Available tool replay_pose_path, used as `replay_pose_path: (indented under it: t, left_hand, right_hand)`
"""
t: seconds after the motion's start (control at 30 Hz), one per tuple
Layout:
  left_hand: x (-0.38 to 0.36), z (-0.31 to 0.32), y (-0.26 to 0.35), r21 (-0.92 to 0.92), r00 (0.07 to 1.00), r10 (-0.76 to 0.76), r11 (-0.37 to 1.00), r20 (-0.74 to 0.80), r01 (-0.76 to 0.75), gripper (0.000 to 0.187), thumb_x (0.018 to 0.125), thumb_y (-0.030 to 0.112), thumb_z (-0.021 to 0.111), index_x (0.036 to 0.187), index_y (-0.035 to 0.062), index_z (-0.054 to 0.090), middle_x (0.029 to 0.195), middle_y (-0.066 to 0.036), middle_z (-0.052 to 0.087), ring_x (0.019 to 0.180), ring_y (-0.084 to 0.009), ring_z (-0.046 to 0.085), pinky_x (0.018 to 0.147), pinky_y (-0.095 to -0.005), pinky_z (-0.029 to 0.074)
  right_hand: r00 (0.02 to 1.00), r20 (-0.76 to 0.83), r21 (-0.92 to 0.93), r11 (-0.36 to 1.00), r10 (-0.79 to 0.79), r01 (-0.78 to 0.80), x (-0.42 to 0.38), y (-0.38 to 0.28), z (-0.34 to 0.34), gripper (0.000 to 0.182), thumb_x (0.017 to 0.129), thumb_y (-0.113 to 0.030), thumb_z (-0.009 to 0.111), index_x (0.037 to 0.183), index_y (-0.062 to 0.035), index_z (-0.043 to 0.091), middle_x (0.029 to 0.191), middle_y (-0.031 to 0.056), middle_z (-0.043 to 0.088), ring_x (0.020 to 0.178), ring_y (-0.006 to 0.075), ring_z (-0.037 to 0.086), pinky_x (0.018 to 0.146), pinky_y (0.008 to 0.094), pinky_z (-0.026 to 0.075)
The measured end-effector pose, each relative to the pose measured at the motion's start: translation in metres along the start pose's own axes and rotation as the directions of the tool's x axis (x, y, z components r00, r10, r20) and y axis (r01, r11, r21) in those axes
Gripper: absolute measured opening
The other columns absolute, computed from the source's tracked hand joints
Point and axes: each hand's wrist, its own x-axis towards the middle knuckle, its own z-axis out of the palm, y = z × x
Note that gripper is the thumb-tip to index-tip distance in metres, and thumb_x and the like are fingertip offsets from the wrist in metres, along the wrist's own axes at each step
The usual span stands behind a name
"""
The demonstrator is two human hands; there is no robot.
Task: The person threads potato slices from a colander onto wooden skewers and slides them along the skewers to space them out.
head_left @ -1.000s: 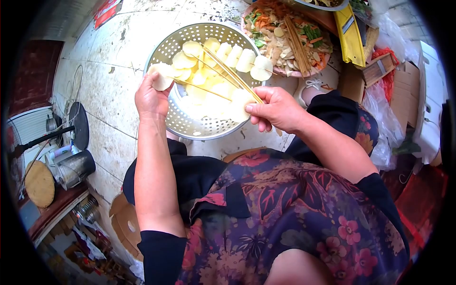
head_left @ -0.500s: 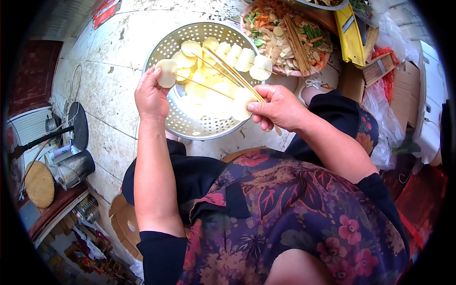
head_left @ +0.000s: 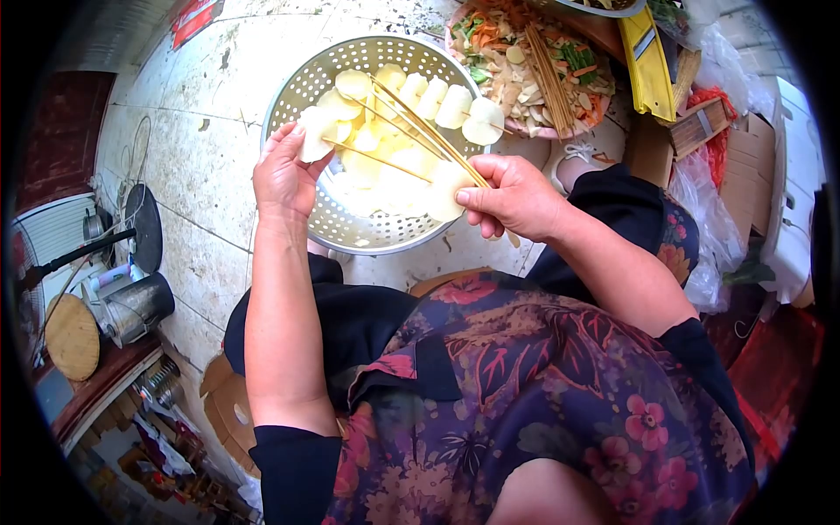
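My left hand (head_left: 287,168) pinches a thin, pale slice (head_left: 316,134), probably potato, at the tip of a bamboo skewer (head_left: 376,161). My right hand (head_left: 510,199) grips several bamboo skewers (head_left: 429,131), fanned toward the upper left, with another pale slice (head_left: 448,194) against its fingers. Both hands hover over a perforated metal colander (head_left: 385,238) that holds loose pale slices (head_left: 372,188). Threaded slices (head_left: 453,108) lie along the colander's upper right, and their skewer tip (head_left: 506,131) pokes past the rim.
Behind the colander, a pink-rimmed basin (head_left: 560,133) holds mixed cut vegetables and a bundle of skewers (head_left: 549,79). A yellow slicer (head_left: 646,66) leans at the right beside plastic bags (head_left: 713,210) and cardboard (head_left: 748,171). A metal pot (head_left: 136,308) and round wooden board (head_left: 72,339) are at left.
My left hand has shifted slightly right, and the slice in it has turned and moved closer to the skewer's tip. My right hand has stayed almost still.
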Motion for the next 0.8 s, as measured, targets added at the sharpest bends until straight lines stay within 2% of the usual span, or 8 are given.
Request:
replay_pose_path:
  t: [0.23,0.3,0.37,0.47,0.6,0.7,0.8]
  left_hand:
    - [-0.012,0.015,0.001,0.102,0.989,-0.132,0.987,0.065,0.125,0.021,0.087,0.016,0.061,0.101,0.0006,0.056,0.1,-0.013,0.063,0.089,-0.0218,0.063,0.077,-0.0386,0.056]
    - [-0.018,0.021,-0.004,0.201,0.953,-0.256,0.954,0.162,0.222,0.021,0.087,0.017,0.062,0.098,0.0003,0.057,0.096,-0.012,0.064,0.086,-0.0214,0.064,0.076,-0.0386,0.056]
    - [-0.029,0.035,-0.013,0.223,0.945,-0.276,0.946,0.176,0.235,0.023,0.087,0.018,0.063,0.1,-0.0002,0.057,0.095,-0.011,0.065,0.083,-0.021,0.065,0.074,-0.0382,0.056]
    - [-0.046,0.054,-0.019,0.282,0.865,-0.409,0.9,0.291,0.331,0.025,0.086,0.019,0.064,0.102,0.0005,0.057,0.096,-0.01,0.065,0.083,-0.0194,0.065,0.074,-0.0359,0.056]
    - [-0.045,0.057,-0.024,0.272,0.876,-0.386,0.91,0.29,0.311,0.024,0.086,0.018,0.063,0.103,0.0014,0.057,0.096,-0.009,0.065,0.082,-0.0184,0.065,0.074,-0.0345,0.056]
    - [-0.036,0.052,-0.028,0.274,0.896,-0.347,0.922,0.277,0.272,0.027,0.086,0.018,0.064,0.105,0.0017,0.056,0.093,-0.009,0.064,0.08,-0.0183,0.065,0.072,-0.0329,0.056]
    - [-0.018,0.038,-0.028,0.205,0.965,-0.224,0.959,0.135,0.194,0.032,0.086,0.021,0.065,0.109,0.0025,0.052,0.093,-0.011,0.062,0.079,-0.0209,0.065,0.069,-0.0319,0.055]
  right_hand:
    - [1.0,-0.011,-0.001,1.0,-0.011,0.011,0.001,0.002,-0.001,0.013,0.09,-0.014,0.057,0.098,-0.0032,0.058,0.066,0.0005,0.057,0.047,0.0062,0.052,0.043,0.0199,0.043]
    - [1.0,-0.028,0.005,1.0,0.0,0.0,0.001,0.001,0.002,0.015,0.09,-0.015,0.057,0.101,-0.0044,0.058,0.066,-0.0007,0.057,0.047,0.0052,0.052,0.043,0.0185,0.043]
    - [0.999,-0.047,0.048,0.999,0.017,-0.015,0.002,-0.001,0.003,0.016,0.09,-0.015,0.057,0.101,-0.0042,0.057,0.066,-0.0007,0.057,0.047,0.0055,0.052,0.042,0.0187,0.042]
    - [0.999,-0.054,0.081,0.997,0.003,0.001,0.007,0.004,0.001,0.016,0.09,-0.015,0.057,0.102,-0.0042,0.057,0.066,-0.0008,0.057,0.046,0.0057,0.052,0.042,0.0188,0.042]
    - [0.999,-0.054,0.138,0.99,-0.008,0.016,0.01,0.006,-0.001,0.016,0.091,-0.015,0.057,0.102,-0.0041,0.057,0.066,-0.001,0.057,0.046,0.0053,0.052,0.042,0.0181,0.042]
    - [0.998,-0.052,0.139,0.989,-0.037,0.044,0.011,0.005,-0.002,0.016,0.089,-0.015,0.057,0.098,-0.0023,0.057,0.067,0.0022,0.058,0.048,0.0076,0.053,0.042,0.0206,0.045]
    - [0.996,-0.059,0.161,0.984,-0.062,0.071,0.01,0.003,-0.005,0.016,0.089,-0.015,0.057,0.099,-0.0024,0.057,0.067,0.0021,0.058,0.048,0.0076,0.054,0.042,0.0203,0.044]
